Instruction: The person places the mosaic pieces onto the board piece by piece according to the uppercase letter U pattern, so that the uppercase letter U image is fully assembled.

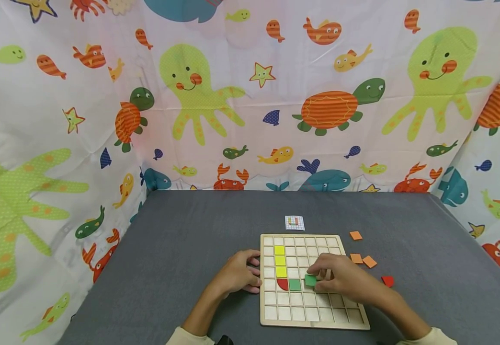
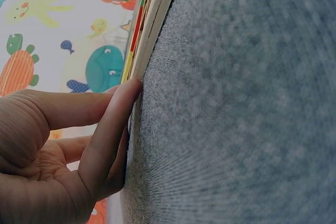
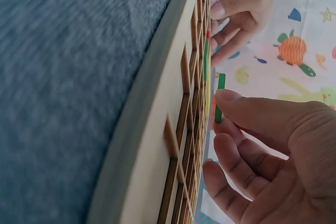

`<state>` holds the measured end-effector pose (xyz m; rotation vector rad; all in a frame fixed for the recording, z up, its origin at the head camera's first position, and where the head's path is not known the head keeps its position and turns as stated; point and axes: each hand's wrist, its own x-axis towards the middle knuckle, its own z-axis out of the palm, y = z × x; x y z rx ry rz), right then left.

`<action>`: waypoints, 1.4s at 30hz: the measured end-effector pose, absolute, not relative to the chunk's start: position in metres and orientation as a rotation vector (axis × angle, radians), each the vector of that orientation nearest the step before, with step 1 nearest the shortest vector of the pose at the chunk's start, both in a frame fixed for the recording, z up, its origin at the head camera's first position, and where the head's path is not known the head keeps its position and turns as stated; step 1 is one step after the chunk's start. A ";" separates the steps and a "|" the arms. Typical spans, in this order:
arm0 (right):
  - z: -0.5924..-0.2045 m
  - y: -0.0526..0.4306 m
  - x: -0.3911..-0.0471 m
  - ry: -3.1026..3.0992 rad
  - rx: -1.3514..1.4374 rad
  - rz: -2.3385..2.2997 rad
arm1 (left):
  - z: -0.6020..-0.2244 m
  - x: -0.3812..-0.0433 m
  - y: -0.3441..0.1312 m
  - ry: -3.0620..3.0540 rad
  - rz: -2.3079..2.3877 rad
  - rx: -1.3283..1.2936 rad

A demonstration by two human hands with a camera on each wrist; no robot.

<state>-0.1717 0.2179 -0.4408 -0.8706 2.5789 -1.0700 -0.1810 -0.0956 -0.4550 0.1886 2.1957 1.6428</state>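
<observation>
My right hand pinches a small green square tile between thumb and fingers, over the wooden grid board. In the right wrist view the tile is held edge-on above the grid. My left hand rests at the board's left side, fingertips touching its edge; the left wrist view shows the fingertips against the wooden rim. Three yellow square tiles fill a column of cells. Below them sits a red quarter-round tile, with another green square directly right of it.
A small printed card with a coloured pattern lies behind the board. To the right lie three orange tiles and a red tile on the grey cloth. A sea-animal curtain hangs behind and beside the table.
</observation>
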 end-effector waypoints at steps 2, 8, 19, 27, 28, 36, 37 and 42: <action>-0.442 0.215 -0.172 2.580 -0.894 -1.055 | -0.455 -0.181 -0.096 2.196 1.642 0.189; -0.444 0.212 -0.174 2.583 -0.918 -1.010 | -0.455 -0.181 -0.095 2.194 1.645 0.195; -0.444 0.209 -0.174 2.573 -0.916 -1.001 | -0.455 -0.181 -0.095 2.198 1.640 0.186; -0.444 0.209 -0.174 2.579 -0.906 -0.998 | -0.455 -0.180 -0.095 2.209 1.630 0.185; -0.444 0.209 -0.174 2.579 -0.901 -0.999 | -0.455 -0.180 -0.095 2.209 1.630 0.184; -0.445 0.212 -0.173 2.571 -0.872 -1.048 | -0.457 -0.181 -0.095 2.202 1.639 0.186; -0.444 0.213 -0.172 2.569 -0.861 -1.053 | -0.457 -0.181 -0.095 2.202 1.638 0.186; -0.442 0.221 -0.170 2.584 -0.790 -1.049 | -0.457 -0.181 -0.095 2.208 1.630 0.184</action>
